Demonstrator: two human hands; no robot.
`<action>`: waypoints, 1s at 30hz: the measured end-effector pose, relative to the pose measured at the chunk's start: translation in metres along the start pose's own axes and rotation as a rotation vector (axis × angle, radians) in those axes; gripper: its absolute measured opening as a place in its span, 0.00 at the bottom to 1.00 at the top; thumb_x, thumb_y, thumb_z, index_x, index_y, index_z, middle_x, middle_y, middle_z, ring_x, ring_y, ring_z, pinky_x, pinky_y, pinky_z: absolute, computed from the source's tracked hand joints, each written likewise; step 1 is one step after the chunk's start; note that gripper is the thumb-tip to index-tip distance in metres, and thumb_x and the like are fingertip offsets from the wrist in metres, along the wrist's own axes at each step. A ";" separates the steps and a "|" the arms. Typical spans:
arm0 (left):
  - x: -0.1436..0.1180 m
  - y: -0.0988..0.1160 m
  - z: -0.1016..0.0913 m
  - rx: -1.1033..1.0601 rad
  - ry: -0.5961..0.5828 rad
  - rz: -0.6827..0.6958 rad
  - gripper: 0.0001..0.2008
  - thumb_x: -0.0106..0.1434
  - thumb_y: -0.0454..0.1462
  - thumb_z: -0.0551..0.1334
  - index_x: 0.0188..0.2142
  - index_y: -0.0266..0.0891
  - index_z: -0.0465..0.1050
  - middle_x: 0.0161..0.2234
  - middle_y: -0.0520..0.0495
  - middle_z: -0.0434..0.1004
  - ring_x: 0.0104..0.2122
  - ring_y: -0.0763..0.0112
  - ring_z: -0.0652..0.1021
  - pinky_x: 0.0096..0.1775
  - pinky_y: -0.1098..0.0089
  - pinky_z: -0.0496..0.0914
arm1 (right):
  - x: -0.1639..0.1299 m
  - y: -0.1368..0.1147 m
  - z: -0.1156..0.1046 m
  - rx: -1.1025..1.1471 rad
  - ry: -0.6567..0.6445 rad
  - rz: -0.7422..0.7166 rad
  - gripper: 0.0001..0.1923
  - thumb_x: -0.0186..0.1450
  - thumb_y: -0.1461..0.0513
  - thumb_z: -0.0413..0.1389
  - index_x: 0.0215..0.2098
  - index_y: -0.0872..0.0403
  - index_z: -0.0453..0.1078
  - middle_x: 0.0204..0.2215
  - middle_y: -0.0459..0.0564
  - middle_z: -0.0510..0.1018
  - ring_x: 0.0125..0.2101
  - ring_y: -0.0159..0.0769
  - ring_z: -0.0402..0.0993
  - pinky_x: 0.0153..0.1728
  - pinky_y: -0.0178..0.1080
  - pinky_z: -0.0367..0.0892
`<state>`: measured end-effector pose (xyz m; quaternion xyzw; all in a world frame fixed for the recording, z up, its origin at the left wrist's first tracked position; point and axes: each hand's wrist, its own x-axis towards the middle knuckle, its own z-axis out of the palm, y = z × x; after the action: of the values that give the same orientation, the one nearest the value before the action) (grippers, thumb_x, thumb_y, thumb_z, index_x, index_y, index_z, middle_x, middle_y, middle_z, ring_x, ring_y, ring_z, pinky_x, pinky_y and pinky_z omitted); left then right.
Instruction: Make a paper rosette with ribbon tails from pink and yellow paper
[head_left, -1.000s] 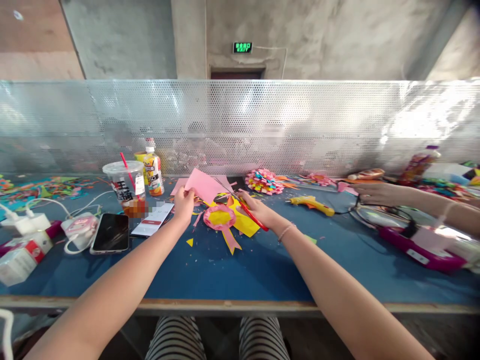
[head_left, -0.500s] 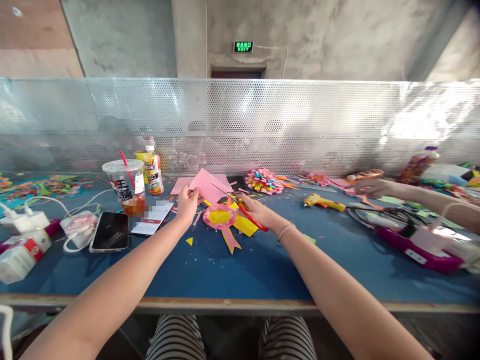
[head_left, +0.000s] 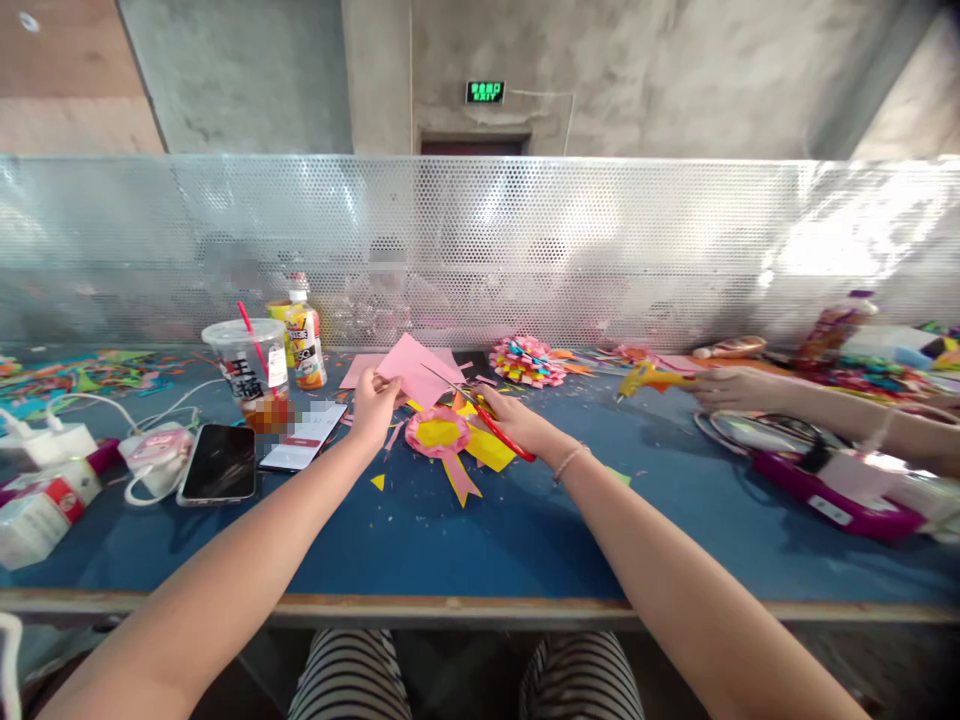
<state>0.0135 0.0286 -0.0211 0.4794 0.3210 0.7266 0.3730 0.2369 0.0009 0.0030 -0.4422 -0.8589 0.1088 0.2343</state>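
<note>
While a co-worker's hand (head_left: 731, 388) now grips the previously untouched glue gun (head_left: 651, 378), left hand (head_left: 373, 405) pinches pink paper (head_left: 412, 365), right hand (head_left: 521, 418) curls round scissors (head_left: 511, 442); tabletop (head_left: 465, 555) separates rosette (head_left: 439, 432) from front edge (head_left: 450, 604).

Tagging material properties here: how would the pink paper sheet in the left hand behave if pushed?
The pink paper sheet is probably light, since the left hand pinches only its edge. It looks mildly stiff, jutting out without obvious sag, but likely bends easily, being thin.

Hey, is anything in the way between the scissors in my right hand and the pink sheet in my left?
Nothing visible: the scissors overlap the pink sheet in this view. The paper rosette lies nearer you.
</note>
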 end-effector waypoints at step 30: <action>-0.011 0.003 0.010 -0.065 -0.113 -0.137 0.16 0.45 0.37 0.67 0.34 0.36 0.66 0.30 0.48 0.75 0.27 0.72 0.76 0.32 0.68 0.72 | 0.006 -0.003 0.002 -0.236 0.056 -0.048 0.20 0.64 0.50 0.46 0.45 0.57 0.61 0.37 0.59 0.76 0.36 0.40 0.74 0.33 0.34 0.64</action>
<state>0.0250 0.0185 -0.0210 0.4842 0.3077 0.6813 0.4546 0.2310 0.0043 0.0041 -0.4489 -0.8692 -0.0112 0.2069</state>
